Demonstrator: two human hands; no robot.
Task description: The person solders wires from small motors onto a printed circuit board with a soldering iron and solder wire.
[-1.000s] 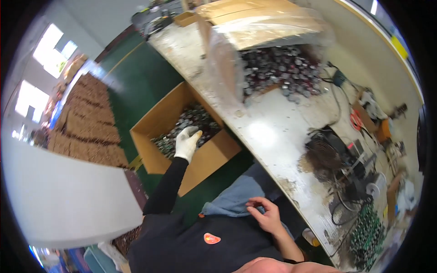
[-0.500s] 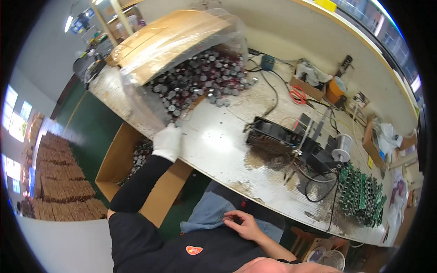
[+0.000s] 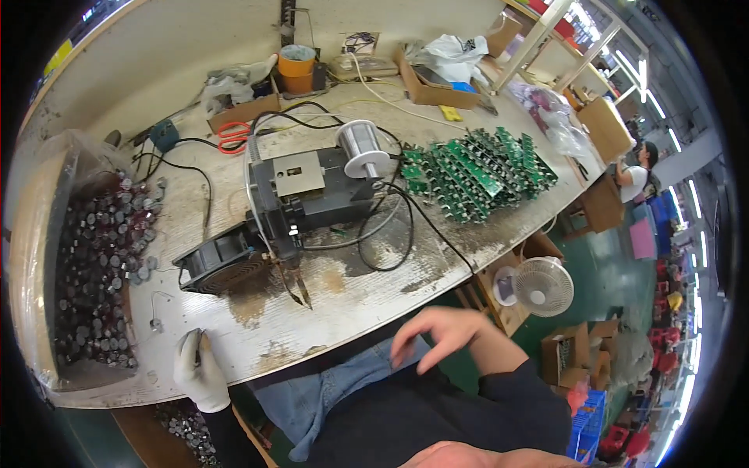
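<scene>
My left hand [image 3: 200, 373], in a white glove and black sleeve, rests at the front edge of the bench with its fingers closed. Something dark shows between the fingertips, too small to make out. Just beyond them lies one small round silver part with thin wires [image 3: 156, 324]. To the left, a plastic-lined box on its side [image 3: 30, 257] spills a heap of such silver parts [image 3: 97, 273], with dark red among them. My bare right hand [image 3: 446, 334] hangs over my lap, fingers apart and holding nothing, slightly blurred.
A black soldering machine [image 3: 328, 199] with a wire spool [image 3: 362, 148] and black fan [image 3: 222, 264] occupies the bench middle. Green circuit boards [image 3: 484, 175] are heaped right of it. Red-handled scissors [image 3: 232, 137] lie behind. A white fan [image 3: 544, 285] stands below the right edge.
The view has swung right. My left hand has drawn back from the heap's edge to the bench front. My right hand has lifted from my lap, its fingers spreading.
</scene>
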